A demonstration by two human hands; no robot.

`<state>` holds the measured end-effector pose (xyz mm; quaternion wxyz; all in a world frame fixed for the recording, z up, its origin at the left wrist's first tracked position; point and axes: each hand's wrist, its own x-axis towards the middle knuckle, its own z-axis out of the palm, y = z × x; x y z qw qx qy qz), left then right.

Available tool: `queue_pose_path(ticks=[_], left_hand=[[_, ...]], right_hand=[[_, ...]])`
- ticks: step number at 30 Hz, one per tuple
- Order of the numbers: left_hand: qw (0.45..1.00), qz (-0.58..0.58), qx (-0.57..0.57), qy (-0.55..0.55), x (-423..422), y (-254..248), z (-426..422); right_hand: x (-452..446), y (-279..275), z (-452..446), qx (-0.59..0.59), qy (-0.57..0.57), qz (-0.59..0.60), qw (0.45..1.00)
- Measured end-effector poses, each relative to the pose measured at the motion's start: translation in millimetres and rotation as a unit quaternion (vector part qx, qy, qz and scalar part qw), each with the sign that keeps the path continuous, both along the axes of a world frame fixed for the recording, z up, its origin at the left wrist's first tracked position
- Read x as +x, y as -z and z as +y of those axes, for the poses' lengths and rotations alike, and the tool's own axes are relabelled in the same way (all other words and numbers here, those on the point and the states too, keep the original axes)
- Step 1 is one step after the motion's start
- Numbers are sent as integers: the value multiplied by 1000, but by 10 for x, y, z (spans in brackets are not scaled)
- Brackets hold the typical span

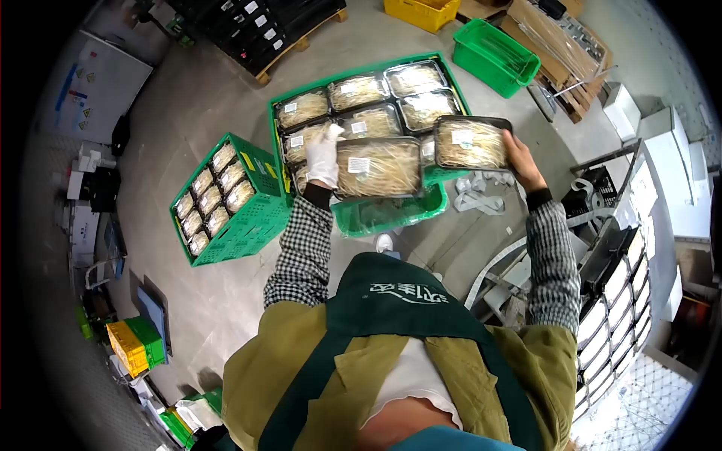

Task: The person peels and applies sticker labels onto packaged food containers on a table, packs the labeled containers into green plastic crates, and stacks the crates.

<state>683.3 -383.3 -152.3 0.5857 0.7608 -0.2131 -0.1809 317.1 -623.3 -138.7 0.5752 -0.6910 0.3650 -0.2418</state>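
My left hand (323, 158), in a white glove, is closed on the left edge of a wrapped black tray (382, 169) of pale, thin strands that look like enoki mushrooms. My bare right hand (524, 161) grips the right edge of a similar mushroom tray (470, 144) with a white label. Both trays are held above the near side of a large green crate (275, 124). Inside the crate lie several more wrapped trays (357, 92) in rows. The fingertips under both held trays are hidden.
A second green crate (259, 225) filled with wrapped packs stands at the left. Below the held trays is a green tub (391, 218) with clear plastic. White strapping (480, 201) lies on the floor. An empty-looking green bin (492, 56) and a pallet with cardboard (538, 37) sit at the back right.
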Motion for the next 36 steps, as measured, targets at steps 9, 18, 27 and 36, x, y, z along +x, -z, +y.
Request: queue_pose_path(ticks=[9, 18, 27, 36], left_hand=[[888, -153, 400, 167, 443, 1315, -518], [837, -396, 346, 149, -305, 966, -181], [879, -63, 447, -153, 1410, 1144, 687], [956, -105, 238, -134, 1673, 1685, 887]], right_hand=[[1009, 1031, -242, -404, -194, 508, 736], [847, 995, -14, -462, 4, 278, 842], [1380, 1457, -1068, -294, 35, 309, 904], [1382, 1502, -1392, -135, -57, 304, 941]])
